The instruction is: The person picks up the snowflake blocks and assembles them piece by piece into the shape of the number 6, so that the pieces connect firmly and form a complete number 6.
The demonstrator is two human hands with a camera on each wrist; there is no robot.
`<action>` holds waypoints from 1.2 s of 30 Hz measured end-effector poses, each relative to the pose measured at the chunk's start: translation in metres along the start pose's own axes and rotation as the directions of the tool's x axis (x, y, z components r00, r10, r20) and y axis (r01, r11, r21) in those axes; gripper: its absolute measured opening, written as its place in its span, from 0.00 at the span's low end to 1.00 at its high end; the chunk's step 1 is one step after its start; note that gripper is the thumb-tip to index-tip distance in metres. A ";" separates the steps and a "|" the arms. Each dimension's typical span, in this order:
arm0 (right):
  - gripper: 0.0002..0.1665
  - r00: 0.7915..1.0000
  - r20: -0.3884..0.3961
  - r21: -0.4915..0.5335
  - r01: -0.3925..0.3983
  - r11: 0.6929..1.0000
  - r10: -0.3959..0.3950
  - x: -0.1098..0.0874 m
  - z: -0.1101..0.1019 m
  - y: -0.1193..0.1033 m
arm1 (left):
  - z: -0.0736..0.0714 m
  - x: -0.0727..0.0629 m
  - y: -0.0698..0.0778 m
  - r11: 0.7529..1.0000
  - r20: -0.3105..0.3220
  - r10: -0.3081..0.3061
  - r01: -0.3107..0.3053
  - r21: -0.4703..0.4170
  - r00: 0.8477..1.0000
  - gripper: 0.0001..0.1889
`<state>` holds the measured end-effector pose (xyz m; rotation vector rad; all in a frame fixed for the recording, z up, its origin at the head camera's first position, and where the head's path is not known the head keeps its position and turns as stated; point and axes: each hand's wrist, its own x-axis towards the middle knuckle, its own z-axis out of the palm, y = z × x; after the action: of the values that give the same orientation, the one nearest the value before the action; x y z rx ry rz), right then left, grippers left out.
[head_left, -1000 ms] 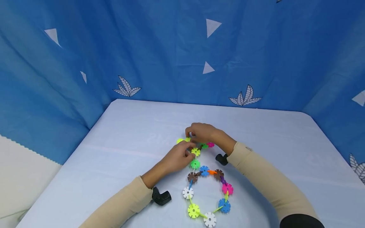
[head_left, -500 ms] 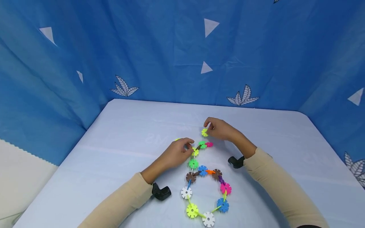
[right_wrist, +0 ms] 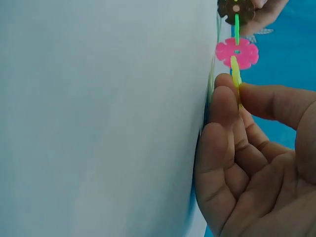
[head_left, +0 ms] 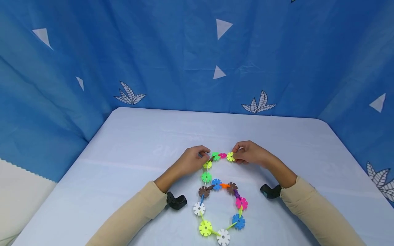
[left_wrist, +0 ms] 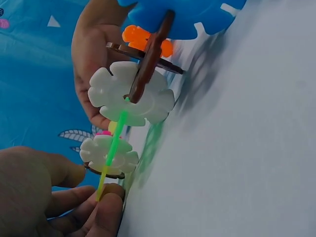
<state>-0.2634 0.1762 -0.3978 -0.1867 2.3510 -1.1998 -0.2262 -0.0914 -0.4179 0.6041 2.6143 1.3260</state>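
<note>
A chain of slotted plastic snowflake discs lies on the white table, with a closed ring at the near end and a curved arm reaching away. My right hand (head_left: 250,152) pinches a yellow snowflake disc (head_left: 230,156) between thumb and fingertips. Its edge meets the pink disc (right_wrist: 237,52) at the arm's end in the right wrist view. On the arm's left side, my left hand (head_left: 193,160) holds its curled fingertips round the edge of another yellow disc (head_left: 207,164). A green disc (head_left: 215,156) and a brown disc (head_left: 211,159) link these parts.
The ring's near side has a white disc (head_left: 223,237) and a blue disc (head_left: 238,221). Black wrist cameras (head_left: 176,201) protrude beside both forearms, close to the table (head_left: 147,136). A blue curtain (head_left: 172,51) hangs behind the table's far edge.
My right hand lifted a yellow disc from the far left of the chain, carried it right, and brought it down against the pink disc. My left hand stayed near the chain's left side.
</note>
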 end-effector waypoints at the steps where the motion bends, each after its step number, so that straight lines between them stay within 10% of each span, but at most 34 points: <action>1: 0.10 1.000 0.000 0.005 0.000 1.000 0.000 0.000 0.001 0.000 | 0.000 0.000 0.000 1.000 0.005 0.006 -0.006 -0.004 1.000 0.14; 36: 0.09 0.999 -0.023 0.032 -0.022 0.999 0.022 -0.001 0.011 -0.005 | 0.005 -0.001 0.001 0.998 0.051 0.061 -0.063 0.029 0.997 0.17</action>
<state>-0.2577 0.1652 -0.3990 -0.1366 2.3459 -1.2347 -0.2233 -0.0883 -0.4203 0.7189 2.6004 1.2723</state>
